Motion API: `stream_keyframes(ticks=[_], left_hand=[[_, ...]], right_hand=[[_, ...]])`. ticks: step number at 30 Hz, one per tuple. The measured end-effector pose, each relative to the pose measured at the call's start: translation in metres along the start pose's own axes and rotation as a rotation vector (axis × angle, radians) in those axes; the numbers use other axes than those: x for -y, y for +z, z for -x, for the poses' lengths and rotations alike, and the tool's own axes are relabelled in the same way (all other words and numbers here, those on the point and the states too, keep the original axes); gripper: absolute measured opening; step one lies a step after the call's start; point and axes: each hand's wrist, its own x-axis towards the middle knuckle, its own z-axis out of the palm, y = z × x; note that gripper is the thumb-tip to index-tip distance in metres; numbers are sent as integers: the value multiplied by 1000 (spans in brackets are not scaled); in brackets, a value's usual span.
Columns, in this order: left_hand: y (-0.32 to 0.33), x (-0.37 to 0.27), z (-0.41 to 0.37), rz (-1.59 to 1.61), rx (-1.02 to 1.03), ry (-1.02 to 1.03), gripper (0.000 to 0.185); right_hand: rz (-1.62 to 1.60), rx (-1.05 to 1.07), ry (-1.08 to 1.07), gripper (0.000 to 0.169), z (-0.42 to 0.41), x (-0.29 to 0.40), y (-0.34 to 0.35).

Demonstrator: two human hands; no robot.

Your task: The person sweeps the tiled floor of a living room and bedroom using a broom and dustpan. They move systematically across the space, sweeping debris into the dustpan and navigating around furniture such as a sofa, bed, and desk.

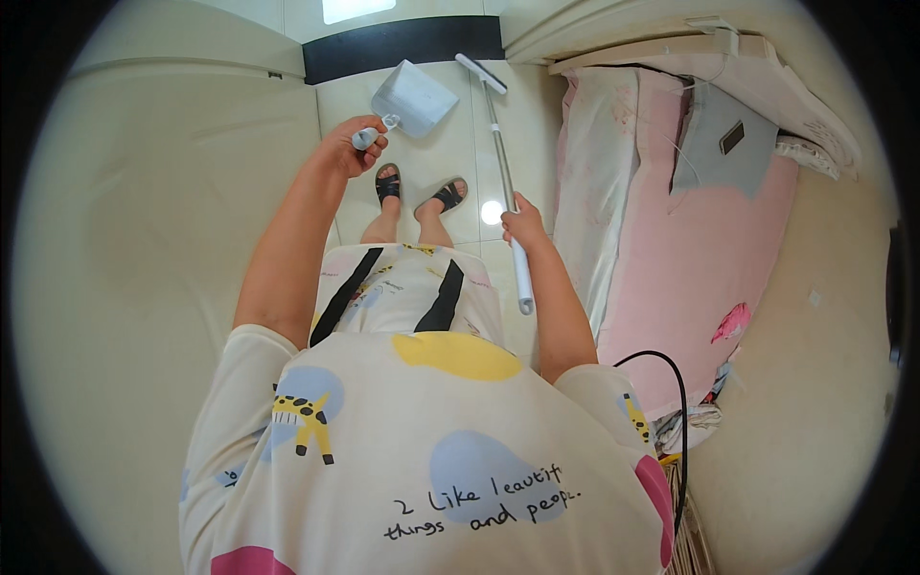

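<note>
My left hand (353, 147) is closed around the upright handle of a pale blue-white dustpan (415, 99). The pan hangs or rests over the floor tiles ahead of my feet; whether it touches them I cannot tell. In my right hand (525, 221) is the long handle of a floor squeegee or narrow broom (502, 162), with a metal pole and a white grip end. Its white head with a dark edge (481, 74) lies at the far end, to the right of the dustpan, close to a black threshold strip.
My sandalled feet (417, 190) stand on pale floor tiles (438, 153). A black threshold strip (406, 44) crosses the doorway ahead. On my right is a bed with a pink sheet (690, 273), holding a grey cloth (719, 154) and a phone (732, 137). A plain wall (165, 251) rises on the left.
</note>
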Motion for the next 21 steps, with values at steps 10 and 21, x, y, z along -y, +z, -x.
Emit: stream_keyframes(ticks=[10, 21], left_hand=[[5, 2, 8, 26, -9, 26, 15], [-3, 4, 4, 12, 41, 60, 15]], right_hand=[[-230, 3, 61, 16, -64, 73, 40], [-19, 428, 34, 56, 29, 37, -2]])
